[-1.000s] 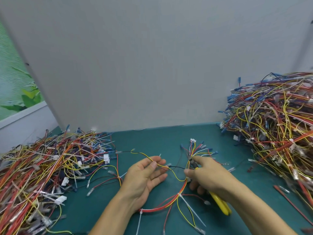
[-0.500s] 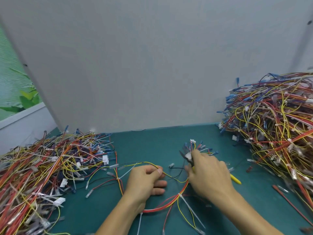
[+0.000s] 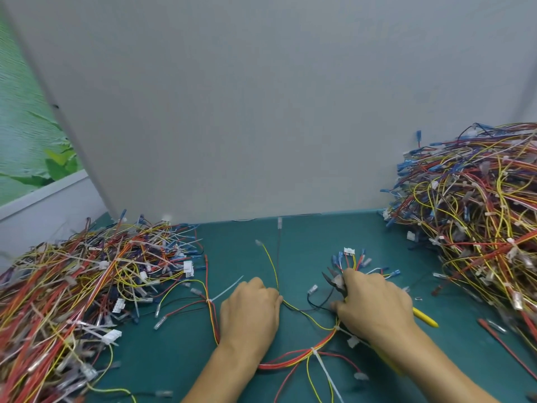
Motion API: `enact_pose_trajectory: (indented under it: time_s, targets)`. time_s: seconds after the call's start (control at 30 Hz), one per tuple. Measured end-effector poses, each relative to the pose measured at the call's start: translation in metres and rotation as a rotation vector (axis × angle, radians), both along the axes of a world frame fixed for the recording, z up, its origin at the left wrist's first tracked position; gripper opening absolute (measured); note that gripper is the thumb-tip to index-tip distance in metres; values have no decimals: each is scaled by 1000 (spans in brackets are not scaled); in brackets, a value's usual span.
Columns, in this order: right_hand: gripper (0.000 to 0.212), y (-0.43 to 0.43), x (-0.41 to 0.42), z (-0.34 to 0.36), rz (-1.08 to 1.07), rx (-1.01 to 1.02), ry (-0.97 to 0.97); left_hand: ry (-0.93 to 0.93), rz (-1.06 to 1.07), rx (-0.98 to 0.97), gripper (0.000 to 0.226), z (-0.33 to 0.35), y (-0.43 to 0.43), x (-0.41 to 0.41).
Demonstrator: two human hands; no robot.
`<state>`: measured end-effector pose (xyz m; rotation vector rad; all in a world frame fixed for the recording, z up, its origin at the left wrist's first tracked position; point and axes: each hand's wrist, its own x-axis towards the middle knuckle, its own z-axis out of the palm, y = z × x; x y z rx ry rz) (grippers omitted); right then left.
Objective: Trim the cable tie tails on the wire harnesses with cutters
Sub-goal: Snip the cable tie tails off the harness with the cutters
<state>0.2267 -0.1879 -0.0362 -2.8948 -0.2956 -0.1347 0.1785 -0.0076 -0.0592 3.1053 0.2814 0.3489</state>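
Note:
A wire harness (image 3: pixel 293 359) of red, orange and yellow wires lies on the green mat between my hands. My left hand (image 3: pixel 250 312) rests knuckles-up on it, fingers curled over a yellow wire. My right hand (image 3: pixel 374 303) holds the cutters (image 3: pixel 334 282); the dark jaws stick out to the left above my thumb, and a yellow handle tip (image 3: pixel 425 318) shows to the right. White cable tie tails stick out from the harness: one (image 3: pixel 228 290) left of my left hand, one (image 3: pixel 327 373) near the bottom, one (image 3: pixel 351 335) under my right hand.
A large heap of harnesses (image 3: pixel 81 301) fills the left side of the green mat (image 3: pixel 296 242), and a taller heap (image 3: pixel 476 228) stands at the right. A grey panel (image 3: pixel 261 112) closes off the back. Loose terminals lie on the mat.
My left hand has turned palm-down and closed over the wires. My right hand has rolled the cutters over, so the jaws now point left. A yellow wire has sprung up towards the back.

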Motion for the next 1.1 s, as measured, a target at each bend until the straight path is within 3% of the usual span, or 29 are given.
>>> enact_pose_trajectory:
  time_s: [0.17, 0.3, 0.5, 0.67, 0.77, 0.9, 1.0, 1.1]
  targets:
    - [19, -2, 1, 2, -8, -3, 59, -28, 38, -88, 33, 8, 4, -2]
    - [15, -5, 5, 7, -20, -12, 121, -123, 241, -126, 30, 28, 29, -8]
    - [15, -7, 6, 9, -30, 5, 145, 222, 496, -242, 46, 43, 77, -18]
    - [13, -8, 8, 6, -51, 82, 156, 297, 469, -415, 22, 43, 74, -15]
    - [12, -10, 11, 7, -73, 168, 178, 95, 360, -637, 11, 39, 73, -10]
    - [13, -18, 18, 13, -117, 376, 180, -258, 168, -1252, 15, 45, 65, -7]
    - [13, -23, 21, 18, -140, 594, 146, -329, 131, -1524, 21, 46, 60, -6]
    - [14, -25, 22, 20, -146, 674, 135, -324, 162, -1645, 23, 43, 60, -6]
